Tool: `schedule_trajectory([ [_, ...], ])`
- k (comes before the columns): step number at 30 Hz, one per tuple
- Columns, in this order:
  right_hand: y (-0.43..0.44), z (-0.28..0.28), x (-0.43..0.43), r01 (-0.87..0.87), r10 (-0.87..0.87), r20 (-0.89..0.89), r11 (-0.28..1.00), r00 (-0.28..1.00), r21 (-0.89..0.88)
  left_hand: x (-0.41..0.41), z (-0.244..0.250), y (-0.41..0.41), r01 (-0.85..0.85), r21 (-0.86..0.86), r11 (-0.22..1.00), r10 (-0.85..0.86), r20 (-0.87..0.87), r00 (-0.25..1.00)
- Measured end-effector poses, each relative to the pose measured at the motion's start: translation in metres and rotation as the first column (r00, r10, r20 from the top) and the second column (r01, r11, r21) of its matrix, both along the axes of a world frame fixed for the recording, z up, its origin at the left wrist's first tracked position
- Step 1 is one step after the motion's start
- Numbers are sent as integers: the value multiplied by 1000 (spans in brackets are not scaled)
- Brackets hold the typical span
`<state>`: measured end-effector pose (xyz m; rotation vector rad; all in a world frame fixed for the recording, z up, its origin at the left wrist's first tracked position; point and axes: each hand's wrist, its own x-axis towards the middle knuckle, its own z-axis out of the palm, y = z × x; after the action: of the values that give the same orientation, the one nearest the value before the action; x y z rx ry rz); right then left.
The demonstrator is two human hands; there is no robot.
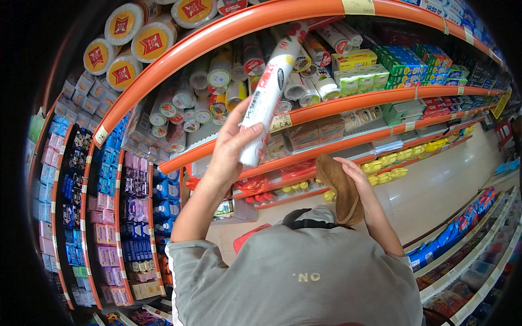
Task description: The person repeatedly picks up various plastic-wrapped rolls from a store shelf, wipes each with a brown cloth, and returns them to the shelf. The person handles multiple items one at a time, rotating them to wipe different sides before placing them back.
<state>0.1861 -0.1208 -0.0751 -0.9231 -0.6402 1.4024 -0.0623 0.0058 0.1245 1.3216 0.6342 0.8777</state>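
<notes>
My left hand (pixel 236 138) grips the lower end of a long white roll with red and black print (pixel 271 87), tilted up over the shelf, its far end by the upper orange shelf edge. Behind it, many wrapped rolls (pixel 220 77) lie end-out on the shelf. In my right hand (pixel 355 173) is a folded brown cloth (pixel 344 195), which hangs down in front of the lower shelves. Both hands are in front of my grey shirt.
Orange-edged shelves (pixel 350 104) curve across the front, with green boxes (pixel 399 61) at right. Yellow bottles (pixel 408 155) stand low down. Shelves of packets (pixel 108 220) rise at left. Tiled floor (pixel 440 179) shows at right, beside a rack with blue packets (pixel 436 244).
</notes>
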Motion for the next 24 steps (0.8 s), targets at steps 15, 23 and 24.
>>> schedule_trajectory([
  [15, -29, 13, -3, -33, 10, -198, 993, 980, -114, 76, 55, 121, -187, -62, 980, 177, -147, 973],
  [23, -34, 24, -1, -18, -7, -225, 994, 974, -109, 108, 57, 169, -165, 130, 978, 200, -337, 920],
  [24, -37, 28, -3, -13, -16, -239, 993, 971, -120, 111, 57, 173, -115, 159, 981, 170, -396, 902],
])
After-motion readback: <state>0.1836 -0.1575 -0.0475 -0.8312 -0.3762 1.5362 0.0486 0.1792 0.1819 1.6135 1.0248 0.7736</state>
